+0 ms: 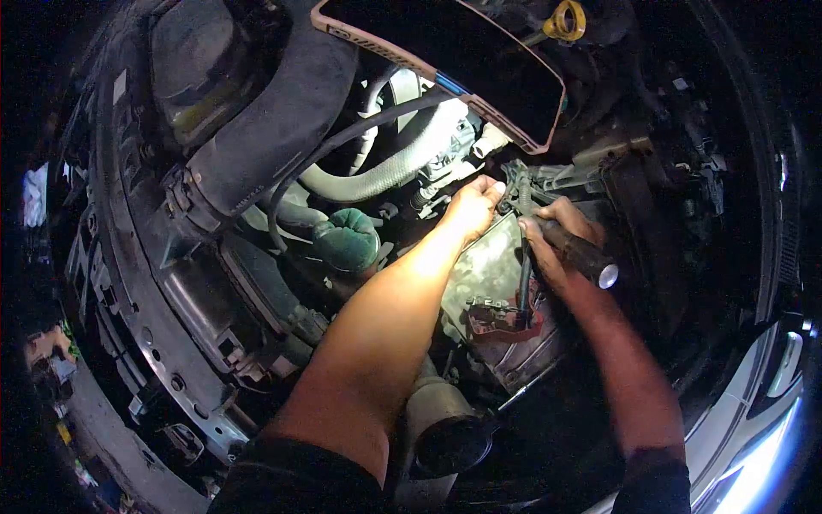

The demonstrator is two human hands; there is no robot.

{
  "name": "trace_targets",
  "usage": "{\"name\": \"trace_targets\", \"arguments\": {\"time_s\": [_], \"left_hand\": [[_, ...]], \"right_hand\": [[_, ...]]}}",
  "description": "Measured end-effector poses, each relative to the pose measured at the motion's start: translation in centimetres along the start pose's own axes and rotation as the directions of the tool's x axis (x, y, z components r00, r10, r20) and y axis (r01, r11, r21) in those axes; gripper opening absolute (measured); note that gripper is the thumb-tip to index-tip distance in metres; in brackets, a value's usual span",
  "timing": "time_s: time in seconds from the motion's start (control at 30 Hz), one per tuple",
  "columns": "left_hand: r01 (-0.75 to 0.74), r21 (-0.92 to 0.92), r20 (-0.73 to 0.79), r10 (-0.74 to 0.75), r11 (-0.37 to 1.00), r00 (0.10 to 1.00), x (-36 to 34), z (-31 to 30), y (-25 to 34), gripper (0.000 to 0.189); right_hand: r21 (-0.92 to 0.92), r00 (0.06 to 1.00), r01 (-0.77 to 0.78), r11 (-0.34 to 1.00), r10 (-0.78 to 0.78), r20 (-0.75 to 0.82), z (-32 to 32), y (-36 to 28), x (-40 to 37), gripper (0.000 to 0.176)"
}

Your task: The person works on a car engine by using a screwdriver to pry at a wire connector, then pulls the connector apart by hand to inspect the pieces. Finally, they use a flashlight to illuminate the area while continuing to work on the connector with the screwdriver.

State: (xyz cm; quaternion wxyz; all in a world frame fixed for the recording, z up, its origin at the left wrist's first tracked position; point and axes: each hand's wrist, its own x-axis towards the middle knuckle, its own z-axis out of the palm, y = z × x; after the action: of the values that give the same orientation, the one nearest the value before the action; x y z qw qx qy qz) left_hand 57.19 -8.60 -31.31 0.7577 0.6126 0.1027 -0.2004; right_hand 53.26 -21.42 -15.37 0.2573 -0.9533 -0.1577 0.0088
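Observation:
In the head view, my left hand (473,211) reaches into an engine bay with thumb and fingers pinched together at the near side of a wiring harness (524,190). My fingertips cover the exact spot they grip. Just right of it, my right hand (552,257) is closed around a dark cylinder that looks like a flashlight (580,251), its shiny round end facing down and right. The right thumb rests close to the harness. Below both hands lies a pale, brightly lit box-shaped part (484,270) with a red piece (507,325) and a black cable on it.
A phone in a pinkish case (514,128) sits above the hands. Behind it shows a yellow ring handle (565,21). A thick black intake hose (274,120), a pale ribbed hose (385,176) and a green cap (347,240) lie left. A dark round-ended canister (452,445) stands near my left forearm.

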Motion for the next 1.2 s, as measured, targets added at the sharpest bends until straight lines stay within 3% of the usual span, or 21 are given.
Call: {"name": "trace_targets", "arguments": {"time_s": [0.13, 0.27, 0.37, 0.47, 0.67, 0.87, 0.97, 1.07, 1.2], "left_hand": [[-0.045, -0.083, 0.001, 0.045, 0.996, 0.999, 0.4, 0.2, -0.4, 0.029], [0.030, -0.231, -0.059, -0.045, 0.973, 0.997, 1.5, 0.8, -1.7, 0.036], [-0.009, -0.248, -0.044, -0.003, 0.969, 0.999, 1.5, 0.7, -1.8, 0.038], [-0.031, -0.204, -0.075, 0.016, 0.978, 0.997, 3.1, 0.8, -4.0, 0.038], [-0.018, -0.145, -0.016, 0.016, 0.989, 1.000, 2.3, 0.3, -2.9, 0.042], [0.030, -0.154, -0.068, -0.041, 0.988, 0.997, 1.8, 0.7, -2.2, 0.072], [0.020, -0.103, -0.054, -0.026, 0.995, 0.998, 1.2, 0.5, -1.4, 0.077], [0.005, 0.000, -0.032, -0.005, 1.000, 0.999, 0.1, 0.1, 0.2, 0.076], [0.015, -0.003, 0.022, -0.015, 1.000, 1.000, -0.2, -0.3, 0.5, 0.070]], "right_hand": [[0.052, 0.996, -0.086, 0.995, 0.087, -0.014, -0.2, -0.4, 0.0, 0.020], [0.057, 0.996, -0.062, 0.996, 0.065, -0.060, -0.7, -0.4, 0.2, 0.021], [0.108, 0.995, -0.090, 0.990, 0.094, -0.027, -1.4, -0.5, 0.4, 0.022], [0.079, 0.995, -0.094, 0.992, 0.092, 0.032, -1.8, -0.4, 0.4, 0.022], [0.059, 0.998, -0.007, 0.998, 0.003, 0.060, -1.7, -0.9, 0.6, 0.022], [0.062, 0.995, -0.011, 0.998, 0.005, 0.095, -1.4, -1.0, 0.5, 0.022], [0.059, 0.990, -0.010, 0.998, 0.002, 0.139, -1.6, -1.0, 0.6, 0.021], [0.060, 0.991, -0.012, 0.998, 0.004, 0.130, -1.3, -0.8, 0.5, 0.021], [0.065, 0.992, 0.062, 0.996, -0.069, 0.106, -0.9, -0.5, 0.5, 0.019]]}}
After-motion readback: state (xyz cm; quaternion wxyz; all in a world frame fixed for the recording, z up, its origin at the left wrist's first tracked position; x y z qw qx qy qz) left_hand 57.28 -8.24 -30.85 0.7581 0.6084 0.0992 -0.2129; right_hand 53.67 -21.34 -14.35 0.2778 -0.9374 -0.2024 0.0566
